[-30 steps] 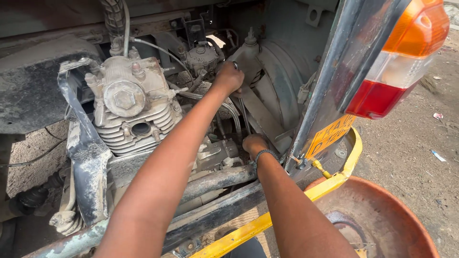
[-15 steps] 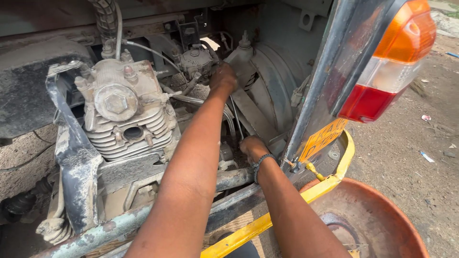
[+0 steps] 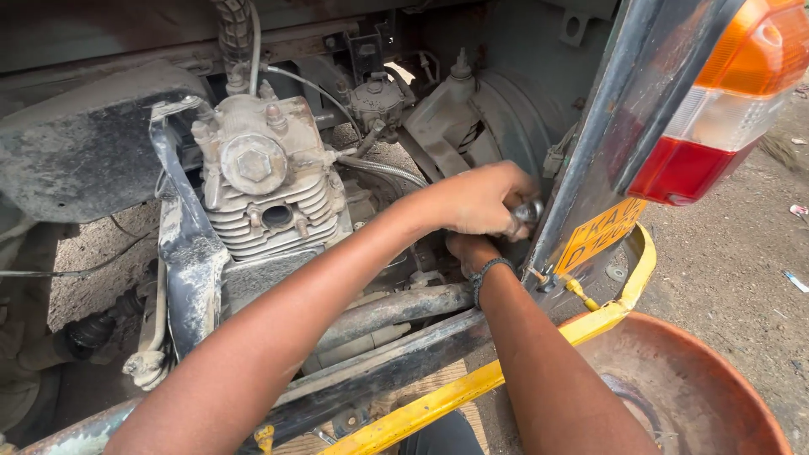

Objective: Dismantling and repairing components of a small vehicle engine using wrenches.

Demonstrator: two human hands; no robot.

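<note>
My left hand point(image 3: 479, 200) reaches across the engine bay and is closed around a small shiny metal tool point(image 3: 527, 210), right beside the edge of the grey rear body panel point(image 3: 590, 160). My right hand point(image 3: 466, 248) lies just under it, with a dark beaded band point(image 3: 489, 270) on the wrist. Its fingers are hidden behind my left hand and low engine parts. A dusty finned engine cylinder point(image 3: 265, 198) with a big hex bolt sits to the left of both hands.
A red and orange tail lamp point(image 3: 716, 109) and a yellow plate point(image 3: 600, 233) sit at the right. A yellow bumper bar point(image 3: 472, 388) runs below my arms, above a rusty round pan point(image 3: 674, 388). Hoses and cables hang above the engine, and dirt ground lies at the right.
My left hand has come down and to the right, from the upper engine parts to the body panel's edge, and now holds the metal tool. My right hand stays low.
</note>
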